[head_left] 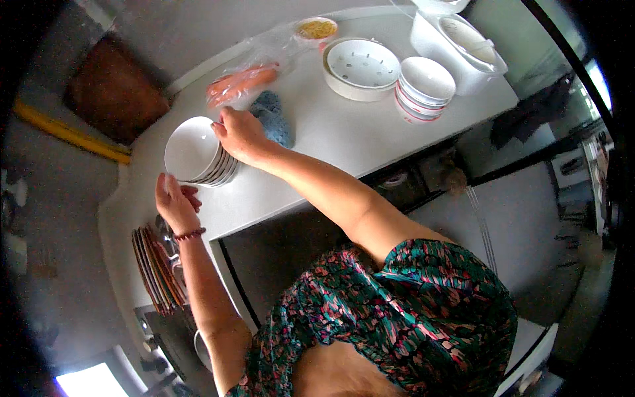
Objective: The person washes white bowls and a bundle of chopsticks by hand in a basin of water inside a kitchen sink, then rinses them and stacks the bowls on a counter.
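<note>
A stack of several white bowls (191, 151) stands on the white countertop (317, 129), the top one facing up. My right hand (242, 134) is at the right rim of the stack, fingers curled and thumb close to the edge. Whether it grips the rim cannot be made out. At the lower left rim is my left hand (177, 204), fingers apart and slightly blurred, wearing a dark red beaded bracelet (189, 234). Just behind my right hand lies a blue cloth (272, 119). Carrots (243, 84) in a clear plastic bag lie beyond the bowls.
Farther right are a small bowl of yellow strips (316, 30), a round white strainer (363, 64) in a cream basin, red-banded stacked bowls (426, 89) and a white appliance (451, 49). Thin boards (155, 270) stand upright at left. A dark brown panel (114, 89) is beyond the counter.
</note>
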`<state>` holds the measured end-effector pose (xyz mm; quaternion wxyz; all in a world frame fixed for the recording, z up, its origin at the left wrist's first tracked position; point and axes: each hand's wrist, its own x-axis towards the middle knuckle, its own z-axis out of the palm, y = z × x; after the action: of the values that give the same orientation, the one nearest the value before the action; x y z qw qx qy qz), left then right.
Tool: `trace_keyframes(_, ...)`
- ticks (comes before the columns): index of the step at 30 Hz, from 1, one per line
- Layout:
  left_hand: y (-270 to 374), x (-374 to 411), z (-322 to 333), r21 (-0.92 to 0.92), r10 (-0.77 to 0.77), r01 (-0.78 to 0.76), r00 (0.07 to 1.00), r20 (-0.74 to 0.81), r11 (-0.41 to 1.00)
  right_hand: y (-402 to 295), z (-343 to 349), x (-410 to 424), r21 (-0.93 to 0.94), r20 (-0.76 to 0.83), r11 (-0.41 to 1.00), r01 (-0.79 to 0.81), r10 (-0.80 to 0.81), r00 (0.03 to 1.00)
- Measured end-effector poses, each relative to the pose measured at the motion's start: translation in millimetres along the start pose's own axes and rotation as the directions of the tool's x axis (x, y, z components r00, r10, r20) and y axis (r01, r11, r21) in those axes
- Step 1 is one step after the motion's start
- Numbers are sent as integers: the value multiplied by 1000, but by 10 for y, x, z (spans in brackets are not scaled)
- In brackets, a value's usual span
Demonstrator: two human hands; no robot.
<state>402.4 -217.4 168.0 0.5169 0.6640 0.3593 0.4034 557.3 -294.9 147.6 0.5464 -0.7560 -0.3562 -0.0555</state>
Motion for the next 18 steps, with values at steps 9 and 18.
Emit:
trace_keyframes(9, -266, -890, 431, -174, 84, -16, 919, 386, 985, 484, -694, -387, 54, -325, 998, -44, 59, 944)
trace_keyframes(18, -200, -1170, 1628, -175, -6, 247, 594, 805, 953, 644, -2580, -223, 90, -752, 986, 139, -24, 659)
